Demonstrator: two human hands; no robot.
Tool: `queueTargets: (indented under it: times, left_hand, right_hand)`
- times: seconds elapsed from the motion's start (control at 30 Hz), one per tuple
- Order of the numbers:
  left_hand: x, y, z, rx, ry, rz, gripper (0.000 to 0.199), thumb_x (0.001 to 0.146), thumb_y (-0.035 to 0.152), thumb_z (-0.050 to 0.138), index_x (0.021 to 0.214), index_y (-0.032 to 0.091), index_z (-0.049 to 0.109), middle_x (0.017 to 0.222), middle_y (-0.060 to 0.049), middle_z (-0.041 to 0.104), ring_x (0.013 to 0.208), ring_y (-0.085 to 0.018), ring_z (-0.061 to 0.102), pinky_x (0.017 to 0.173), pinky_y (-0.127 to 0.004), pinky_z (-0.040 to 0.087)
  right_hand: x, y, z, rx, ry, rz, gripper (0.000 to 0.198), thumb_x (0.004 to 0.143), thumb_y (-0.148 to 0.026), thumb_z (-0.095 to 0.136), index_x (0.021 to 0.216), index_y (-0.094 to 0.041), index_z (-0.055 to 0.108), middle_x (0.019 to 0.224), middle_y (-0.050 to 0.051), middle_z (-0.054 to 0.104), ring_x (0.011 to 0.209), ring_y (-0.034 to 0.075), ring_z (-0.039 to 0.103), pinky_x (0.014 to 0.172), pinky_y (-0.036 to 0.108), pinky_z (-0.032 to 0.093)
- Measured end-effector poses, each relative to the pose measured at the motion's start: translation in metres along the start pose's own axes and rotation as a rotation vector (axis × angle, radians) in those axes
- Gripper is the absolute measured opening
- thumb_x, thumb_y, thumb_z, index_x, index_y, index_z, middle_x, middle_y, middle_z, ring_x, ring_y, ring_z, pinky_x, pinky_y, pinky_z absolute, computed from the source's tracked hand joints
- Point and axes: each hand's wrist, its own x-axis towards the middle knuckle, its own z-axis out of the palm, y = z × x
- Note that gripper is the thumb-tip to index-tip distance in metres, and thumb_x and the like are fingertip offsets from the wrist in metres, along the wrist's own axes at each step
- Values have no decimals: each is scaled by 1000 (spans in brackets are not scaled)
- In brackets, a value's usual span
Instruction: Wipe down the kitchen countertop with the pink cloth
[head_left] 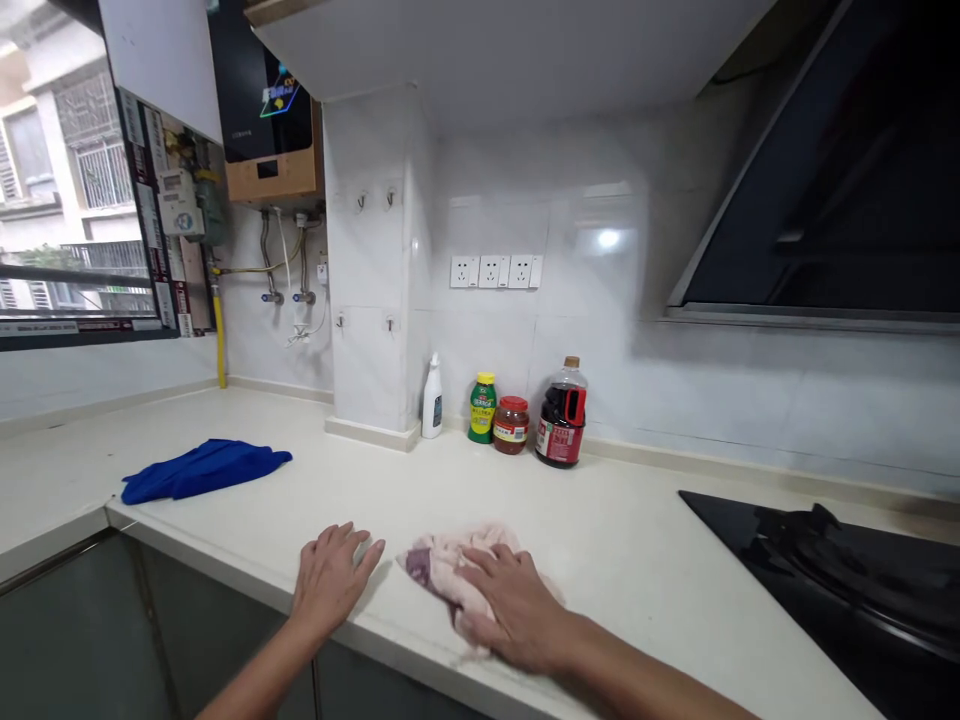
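Right hand (pixel 516 612) spread over the pink cloth (pixel 447 557), on the desk (pixel 630 540) left of the stove (pixel 847 572)! Left hand (pixel 331 578), farther from the stove, loosely spread, empty. Looks like wiping mid-flow; how much is done or left, I can't tell.

You are in a kitchen: a stove (pixel 847 585) is set in the surface (pixel 337 490), a range hood (pixel 840 210) hangs above, and condiment bottles (pixel 561 435) stand by the wall (pixel 495 350).

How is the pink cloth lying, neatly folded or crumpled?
Crumpled: the pink cloth shows wrinkles and an uneven outline around the right hand, which rests on top of it.
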Motion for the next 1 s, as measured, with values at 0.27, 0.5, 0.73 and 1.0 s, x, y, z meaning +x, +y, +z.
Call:
queueTargets:
  times: [0.27, 0.5, 0.73, 1.0]
  left_hand:
    - [3, 5, -7, 16, -55, -13, 47, 97, 54, 39, 115, 29, 74, 138, -8, 64, 135, -29, 49, 109, -48, 35]
    - [11, -4, 0, 5, -100, -77, 56, 95, 59, 33, 122, 27, 70, 144, -9, 59, 141, -28, 43, 113, -49, 32]
    - [16, 1, -4, 83, -136, -123, 59, 93, 59, 33, 127, 26, 67, 149, -10, 54, 145, -29, 38, 116, -51, 29]
    - [19, -5, 3, 57, -103, -97, 58, 95, 58, 31, 127, 26, 67, 149, -12, 54, 141, -32, 41, 115, -53, 29]
  right_hand:
    - [-41, 114, -20, -82, 137, 226, 59, 98, -67, 34, 146, -37, 51, 155, 4, 42, 134, 37, 40, 103, 60, 35]
    - [-67, 265, -42, -205, 200, 793, 63, 96, -67, 30, 152, -40, 41, 159, 4, 35, 140, 42, 35, 109, 69, 26]
    - [-127, 278, -46, -262, 262, 871, 63, 100, -62, 28, 154, -32, 39, 157, 8, 38, 141, 38, 33, 111, 63, 30]
    - [-219, 181, -1, -419, 317, 722, 62, 100, -63, 32, 155, -35, 37, 155, 7, 41, 139, 35, 39, 110, 56, 38]
